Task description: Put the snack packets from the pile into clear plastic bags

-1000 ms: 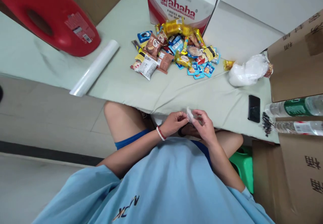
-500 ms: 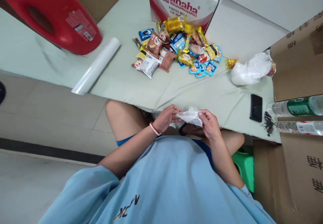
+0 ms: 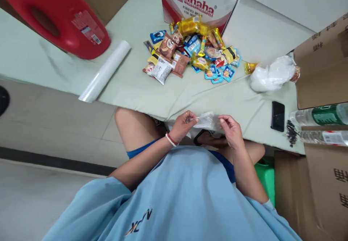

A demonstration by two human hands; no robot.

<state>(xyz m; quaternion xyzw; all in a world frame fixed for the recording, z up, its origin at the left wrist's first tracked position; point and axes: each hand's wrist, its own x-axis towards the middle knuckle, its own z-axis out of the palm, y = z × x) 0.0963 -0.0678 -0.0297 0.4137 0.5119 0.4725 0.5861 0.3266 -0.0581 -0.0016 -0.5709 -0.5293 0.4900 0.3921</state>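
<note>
The left hand (image 3: pixel 181 128) pinches a crumpled, translucent plastic bag (image 3: pixel 207 120) reaching rightward from that grip to beside the right hand (image 3: pixel 232 131), whose hold I cannot tell; spreading it, seemingly the present step, calls for light opposing pinches.

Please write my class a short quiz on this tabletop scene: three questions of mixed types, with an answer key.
1. Multiple choice: What does the left hand have in its grip?
A) a phone
B) thin clear plastic
C) a bottle

2. True or false: The white roll lies to the person's right of the snack packets.

3. Short answer: Which word stands in large red letters on the box behind the snack packets?

Key:
1. B
2. False; the white roll lies to the left of them.
3. Wahaha
</note>
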